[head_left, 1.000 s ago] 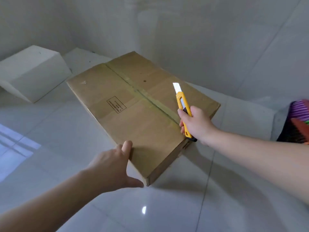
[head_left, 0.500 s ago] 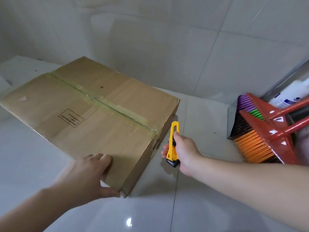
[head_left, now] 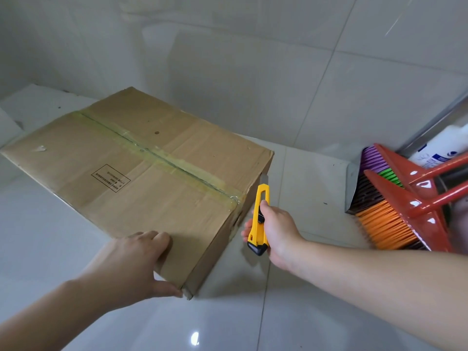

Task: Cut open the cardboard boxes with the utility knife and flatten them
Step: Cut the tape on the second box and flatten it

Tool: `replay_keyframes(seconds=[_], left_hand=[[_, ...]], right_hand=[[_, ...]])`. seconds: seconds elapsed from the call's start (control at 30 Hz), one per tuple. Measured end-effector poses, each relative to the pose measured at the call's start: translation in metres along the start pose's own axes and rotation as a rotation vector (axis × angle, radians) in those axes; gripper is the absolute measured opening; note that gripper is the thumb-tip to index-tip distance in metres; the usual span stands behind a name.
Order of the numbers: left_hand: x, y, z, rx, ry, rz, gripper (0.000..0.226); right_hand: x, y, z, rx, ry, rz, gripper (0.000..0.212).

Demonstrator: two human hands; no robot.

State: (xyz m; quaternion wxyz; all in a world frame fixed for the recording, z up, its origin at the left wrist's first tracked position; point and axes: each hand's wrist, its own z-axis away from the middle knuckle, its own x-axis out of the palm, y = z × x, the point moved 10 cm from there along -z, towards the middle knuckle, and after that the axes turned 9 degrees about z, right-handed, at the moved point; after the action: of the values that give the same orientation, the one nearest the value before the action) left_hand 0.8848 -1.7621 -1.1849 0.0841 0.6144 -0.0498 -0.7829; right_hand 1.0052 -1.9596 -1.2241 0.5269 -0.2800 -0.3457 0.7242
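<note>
— Since a second ago, your right hand (head_left: 276,230) has carried the utility knife (head_left: 259,219) off the cardboard box (head_left: 141,173) top, down beside its right end.

— And the grip?

— Your fingers wrap the yellow handle, thumb on the slider, with a short blade tip showing just beside the box's right corner. Your left hand (head_left: 129,264) presses flat on the near corner, fingers straight and together. The box lies taped on the floor (head_left: 253,325), brooms (head_left: 395,211) well right of it.

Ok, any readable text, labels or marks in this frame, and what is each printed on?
Cardboard box, boxed stamp: too small to read.
Cardboard box, small round mark: unreadable.
White bottle, blue label print: blurred, unreadable.
Utility knife: no text visible.
</note>
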Motion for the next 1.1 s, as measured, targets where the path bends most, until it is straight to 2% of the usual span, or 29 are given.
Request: replay_keyframes(seconds=[0.1,0.33,0.63,0.83,1.1], left_hand=[[-0.001,0.001,-0.001,-0.002,-0.008,-0.016,0.095],[0.0,0.002,-0.002,-0.014,-0.061,-0.027,0.083],[-0.002,0.005,-0.002,0.012,-0.051,-0.013,0.088],[-0.003,0.008,0.0,0.017,-0.056,-0.035,0.091],[-0.004,0.01,0.0,0.042,-0.046,-0.021,0.081]], right_hand=[[0.0,-0.001,0.0,-0.008,-0.011,0.022,0.035],[0.001,0.004,0.002,0.0,-0.03,0.116,0.033],[-0.006,0.014,0.017,-0.008,-0.091,0.308,0.035],[0.001,0.019,0.027,0.02,-0.117,0.309,0.035],[0.009,0.038,0.04,0.073,-0.147,0.288,0.034]])
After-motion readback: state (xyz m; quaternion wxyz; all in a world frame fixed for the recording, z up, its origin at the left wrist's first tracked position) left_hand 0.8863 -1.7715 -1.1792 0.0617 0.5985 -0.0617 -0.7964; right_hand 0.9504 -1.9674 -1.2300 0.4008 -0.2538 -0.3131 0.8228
